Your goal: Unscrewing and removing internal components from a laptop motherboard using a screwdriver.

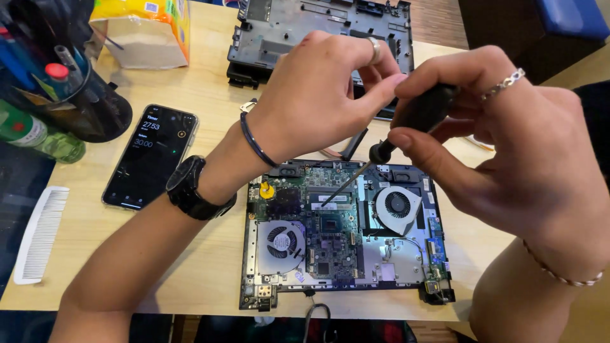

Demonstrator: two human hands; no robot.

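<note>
Screwdriver (pixel 387 149) tip sits on the laptop motherboard (pixel 337 228); my right hand (pixel 508 159) grips the handle, left hand (pixel 318 95) pinching its top; I judge a screw being loosened, needing steady downward turning

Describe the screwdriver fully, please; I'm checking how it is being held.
The slim screwdriver with a black handle and thin dark metal shaft slants down-left. The right hand wraps its handle; the left hand fingers touch the handle's top. Its tip meets the opened laptop's green circuit board, between two round cooling fans.
</note>
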